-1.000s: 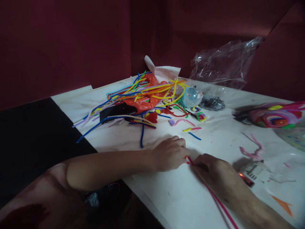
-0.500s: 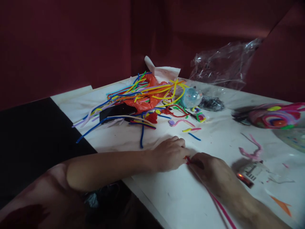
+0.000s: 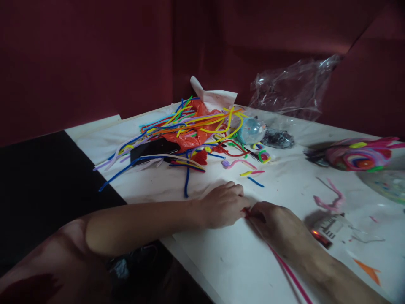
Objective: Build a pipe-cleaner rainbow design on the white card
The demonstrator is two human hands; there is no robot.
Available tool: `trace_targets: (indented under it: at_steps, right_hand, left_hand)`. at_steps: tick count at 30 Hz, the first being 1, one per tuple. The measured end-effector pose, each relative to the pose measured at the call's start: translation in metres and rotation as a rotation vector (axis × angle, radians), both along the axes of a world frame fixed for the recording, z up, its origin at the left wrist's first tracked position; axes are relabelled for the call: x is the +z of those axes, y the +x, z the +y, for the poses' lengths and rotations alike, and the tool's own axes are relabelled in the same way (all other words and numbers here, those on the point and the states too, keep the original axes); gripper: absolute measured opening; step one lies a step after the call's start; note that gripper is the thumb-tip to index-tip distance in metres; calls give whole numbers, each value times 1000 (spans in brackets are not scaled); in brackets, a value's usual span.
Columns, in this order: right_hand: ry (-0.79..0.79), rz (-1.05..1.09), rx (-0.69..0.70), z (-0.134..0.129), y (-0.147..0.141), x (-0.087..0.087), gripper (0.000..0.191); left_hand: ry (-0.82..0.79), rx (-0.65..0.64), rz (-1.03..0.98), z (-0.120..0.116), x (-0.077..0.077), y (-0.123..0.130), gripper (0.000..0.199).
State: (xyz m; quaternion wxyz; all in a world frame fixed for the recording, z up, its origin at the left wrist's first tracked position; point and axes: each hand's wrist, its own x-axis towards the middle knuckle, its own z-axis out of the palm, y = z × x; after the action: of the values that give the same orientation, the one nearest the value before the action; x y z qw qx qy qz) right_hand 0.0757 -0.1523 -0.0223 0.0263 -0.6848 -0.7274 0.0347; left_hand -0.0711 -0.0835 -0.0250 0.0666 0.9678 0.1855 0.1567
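I see my left hand [image 3: 223,205] and right hand [image 3: 276,220] meeting fingertip to fingertip, both pinched on the far end of a red pipe cleaner [image 3: 289,273] lying on the white table [image 3: 228,261], near the pipe cleaner pile [image 3: 186,131]

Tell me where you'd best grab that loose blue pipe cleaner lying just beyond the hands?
Probably pinch the blue pipe cleaner near its middle, coming straight down from above: it lies flat on the white table, thin and bendy, its near end clear of the pile.
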Motion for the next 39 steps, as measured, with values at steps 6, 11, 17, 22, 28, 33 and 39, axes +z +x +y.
trace_targets:
  at_steps: [6, 11, 17, 22, 28, 33, 39]
  right_hand:
    - [-12, -34, 30, 0, -1, 0, 10]
    - [-35, -16, 13, 0, 0, 1, 9]
    - [-26, 91, 19, -2, 3, -1, 7]
    - [-31, 136, 51, -3, 6, -3, 13]
    - [-71, 131, 54, 1, 4, 1, 13]
    - [-183, 132, 10, 5, 1, 8, 14]
    - [-176, 141, 22, 9, -2, 9, 14]
  left_hand:
    - [-6, 0, -14, 0, 0, 0, 10]
    - [5, 2, -5, 0, -1, 0, 11]
    - [8, 5, -5, 1, -2, 0, 13]
    - [-33, 0, 8, 0, 1, 0, 11]
    - [-126, 66, -3, 2, 0, -1, 25]
    - [-198, 108, -21, 1, 3, -2, 40]
    - [-324, 97, -71, 9, 9, -6, 39]
